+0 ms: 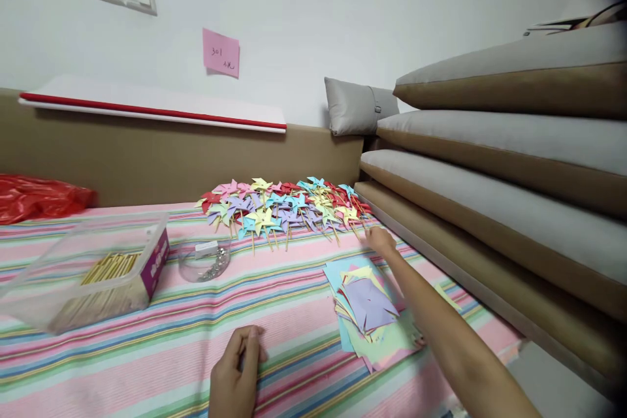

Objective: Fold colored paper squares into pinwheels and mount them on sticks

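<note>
A heap of several paper pinwheels (287, 206) on thin sticks lies at the far side of the striped cloth (147, 339). My right hand (379, 240) reaches out to the heap's right edge, fingers closed at a pinwheel stick there. My right forearm crosses over a stack of coloured paper squares (367, 307). My left hand (238, 372) rests on the cloth near me with its fingers curled loosely; nothing shows in it.
A clear plastic box (88, 274) of wooden sticks sits at the left, a small clear round container (206, 261) of pins beside it. A red plastic bag (39, 196) lies far left. Stacked grey and brown cushions (514, 163) rise along the right.
</note>
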Available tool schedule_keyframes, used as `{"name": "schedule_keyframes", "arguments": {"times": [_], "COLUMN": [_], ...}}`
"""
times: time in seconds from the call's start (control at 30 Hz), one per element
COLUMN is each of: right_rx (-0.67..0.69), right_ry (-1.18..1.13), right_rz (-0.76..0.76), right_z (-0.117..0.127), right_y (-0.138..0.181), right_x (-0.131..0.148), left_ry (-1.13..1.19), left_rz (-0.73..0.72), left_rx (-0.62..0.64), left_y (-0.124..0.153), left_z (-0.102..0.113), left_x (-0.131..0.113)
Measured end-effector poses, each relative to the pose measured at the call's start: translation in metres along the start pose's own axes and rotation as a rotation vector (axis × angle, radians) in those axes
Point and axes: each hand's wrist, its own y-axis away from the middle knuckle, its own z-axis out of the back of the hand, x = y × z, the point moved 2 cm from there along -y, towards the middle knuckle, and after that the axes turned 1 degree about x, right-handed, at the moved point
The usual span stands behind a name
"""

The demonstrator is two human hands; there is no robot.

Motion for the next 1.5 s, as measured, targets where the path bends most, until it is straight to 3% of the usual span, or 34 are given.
{"name": "schedule_keyframes", "arguments": {"times": [0.17,0.3,0.4,0.8,1.1,1.3,1.5], "right_rx": [-0.005,0.121,0.174,0.188,0.27,0.3,0.18], "right_ry": [-0.051,-0.121,-0.145,-0.186,-0.275,-0.313,-0.278], "right_rz": [0.305,0.664,0.755,0.8,0.811,0.81,0.768], "right_z": [0.006,-0.005,-0.01,-0.006,-0.003,0.0,-0.013], "right_y": [0.076,0.156,0.188,0.174,0.166,0.167,0.173], "right_x": [-0.027,-0.049,-0.06,-0.058,-0.056,-0.05,-0.049], "left_ry": [-0.013,-0.036,-0.033,-0.087,-0.175,-0.298,-0.429], "left_rz": [-0.049,-0.053,-0.053,-0.078,-0.101,-0.13,-0.184], "left_rx": [0.05,0.064,0.08,0.252,0.357,0.479,0.593], "left_y": [-0.004,-0.004,-0.002,0.005,0.024,0.004,-0.018], "left_z": [0.002,0.003,0.003,0.001,0.017,0.009,-0.004], "left_x": [0.003,0.0,-0.005,-0.029,-0.032,-0.039,-0.051]}}
